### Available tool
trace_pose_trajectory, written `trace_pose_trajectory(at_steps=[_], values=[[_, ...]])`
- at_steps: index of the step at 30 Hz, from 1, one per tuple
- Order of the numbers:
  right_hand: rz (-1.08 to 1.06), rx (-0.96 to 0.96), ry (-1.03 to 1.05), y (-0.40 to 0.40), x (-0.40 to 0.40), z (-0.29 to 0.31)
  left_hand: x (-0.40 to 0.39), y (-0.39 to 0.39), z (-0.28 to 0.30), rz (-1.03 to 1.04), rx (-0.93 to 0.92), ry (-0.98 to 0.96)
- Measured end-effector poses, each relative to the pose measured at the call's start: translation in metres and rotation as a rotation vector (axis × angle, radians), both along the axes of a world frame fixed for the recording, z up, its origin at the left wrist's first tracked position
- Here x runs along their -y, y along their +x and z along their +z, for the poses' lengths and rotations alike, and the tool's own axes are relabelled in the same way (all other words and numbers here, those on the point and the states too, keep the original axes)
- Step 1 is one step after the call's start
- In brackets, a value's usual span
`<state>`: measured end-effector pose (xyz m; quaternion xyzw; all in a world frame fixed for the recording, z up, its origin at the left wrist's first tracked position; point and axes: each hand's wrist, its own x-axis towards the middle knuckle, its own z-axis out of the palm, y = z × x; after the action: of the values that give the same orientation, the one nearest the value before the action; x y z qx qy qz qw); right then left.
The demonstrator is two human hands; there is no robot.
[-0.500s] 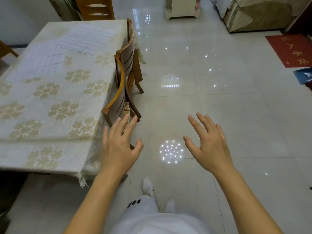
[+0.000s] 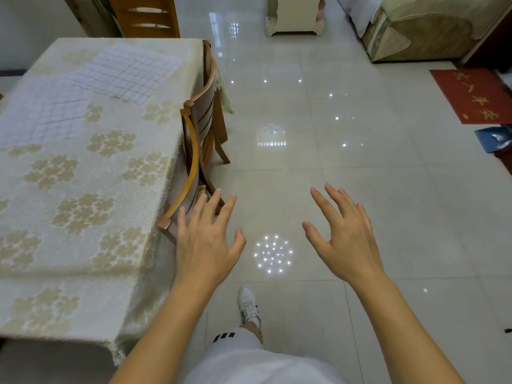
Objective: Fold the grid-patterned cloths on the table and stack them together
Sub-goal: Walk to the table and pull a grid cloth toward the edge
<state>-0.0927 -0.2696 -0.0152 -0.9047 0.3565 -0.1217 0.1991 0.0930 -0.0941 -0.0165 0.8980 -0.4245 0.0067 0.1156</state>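
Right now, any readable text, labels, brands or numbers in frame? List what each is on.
No text here can be read for certain.
Red mat: gold characters or figures, too blurred to read.
Dark blue item at the right edge: pale marking, unreadable.
White shorts: three black bars, a mark, not lettering.
Grid-patterned cloths on the table: grid lines only, no writing.

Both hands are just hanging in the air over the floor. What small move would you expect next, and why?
Probably a step toward the table. Both the left hand and right hand are open, holding nothing, out over the tiles, while the two grid-patterned cloths lie unfolded at the table's far end.
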Motion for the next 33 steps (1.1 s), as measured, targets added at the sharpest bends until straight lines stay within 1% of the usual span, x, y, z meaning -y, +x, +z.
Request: trace_pose_trajectory(at_steps=[8,13,18,24,28,33], values=[[0.008,-0.020,-0.018,0.094,0.047,0.001,0.047,0.089,-0.011,-0.033,-0.055,-0.006],[-0.002,-0.031,-0.028,0.129,0.068,0.000,0.075,0.129,-0.010,-0.072,-0.080,-0.029],[-0.010,-0.036,-0.019,0.148,0.088,-0.007,0.104,0.147,-0.006,-0.124,-0.076,-0.042],[-0.014,-0.054,0.002,0.161,0.130,-0.018,0.153,0.157,-0.016,-0.170,-0.092,-0.018],[-0.005,-0.043,0.020,0.174,0.176,-0.024,0.197,0.168,-0.019,-0.163,-0.078,0.004],[0.011,-0.023,0.033,0.191,0.251,-0.025,0.270,0.182,-0.012,-0.132,-0.077,-0.038]])
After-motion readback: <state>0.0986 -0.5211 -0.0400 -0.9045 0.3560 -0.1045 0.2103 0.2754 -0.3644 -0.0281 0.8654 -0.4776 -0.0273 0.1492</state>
